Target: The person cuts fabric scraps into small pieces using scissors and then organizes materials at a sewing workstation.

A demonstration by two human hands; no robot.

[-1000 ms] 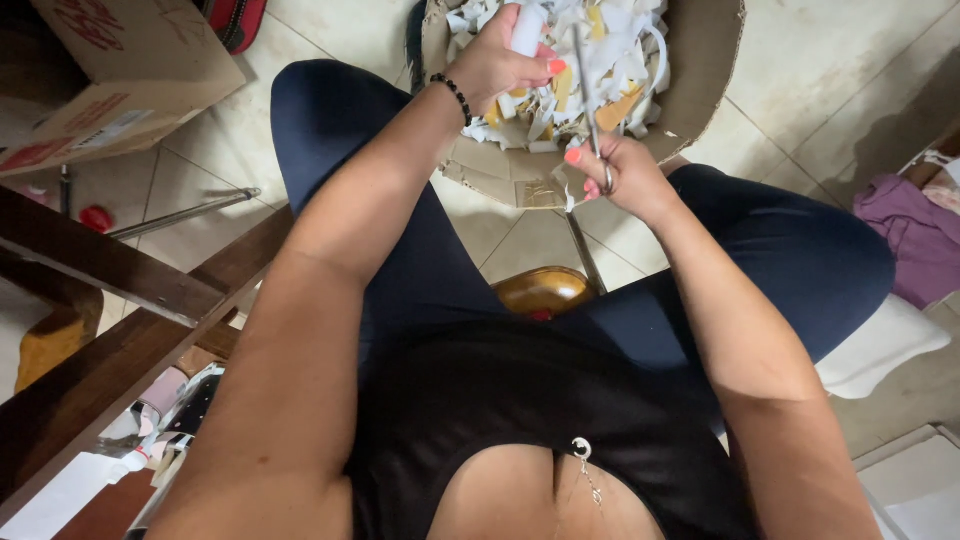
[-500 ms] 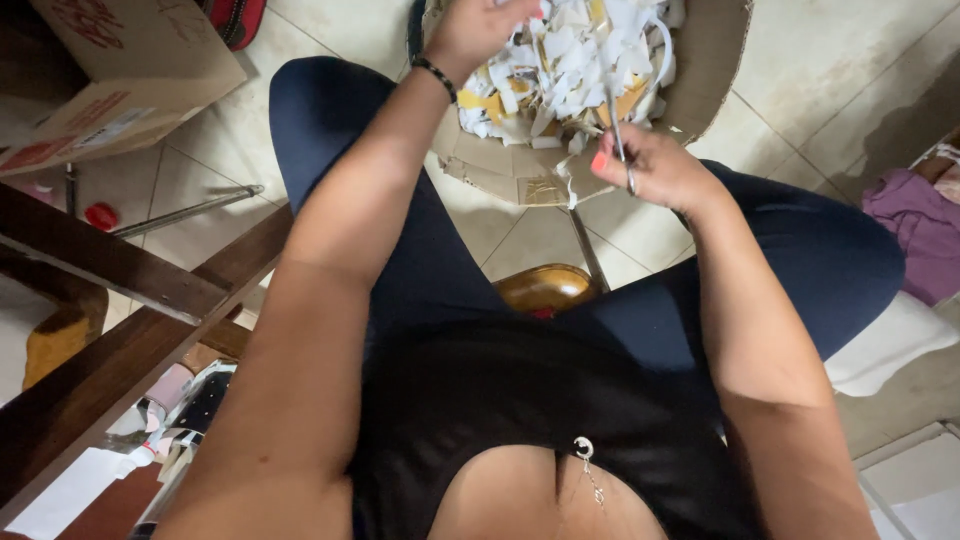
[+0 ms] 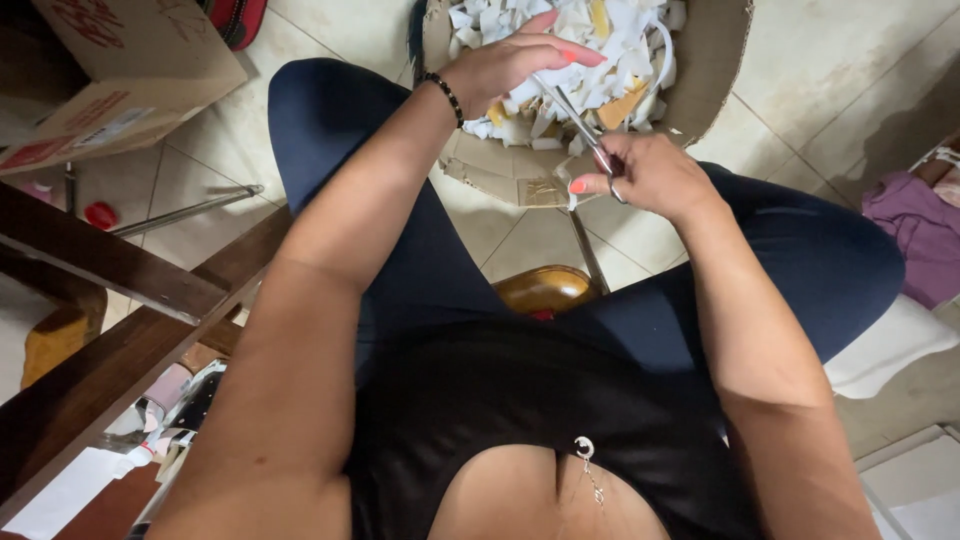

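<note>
I sit with a round cardboard box [image 3: 715, 70] between my knees, full of white and yellow paper scraps [image 3: 620, 40]. My right hand [image 3: 650, 175] grips a pair of metal scissors [image 3: 575, 125] just above the box's near rim, blades pointing up and left. My left hand [image 3: 510, 65] hovers over the scraps with its fingers stretched toward the right, pinching a white paper strip where the scissor tips meet it. A dark bead bracelet [image 3: 445, 95] circles my left wrist.
A printed cardboard carton [image 3: 110, 70] lies on the tiled floor at the far left. Dark wooden furniture rails [image 3: 110, 270] cross the left side, with a metal rod [image 3: 185, 212] beyond. Purple cloth [image 3: 915, 225] lies at the right. A wooden seat [image 3: 545, 290] shows between my legs.
My left hand rose toward the top of the box and has come back down over the scraps. My right hand swung the scissors from upright to slanting left, toward the left hand.
</note>
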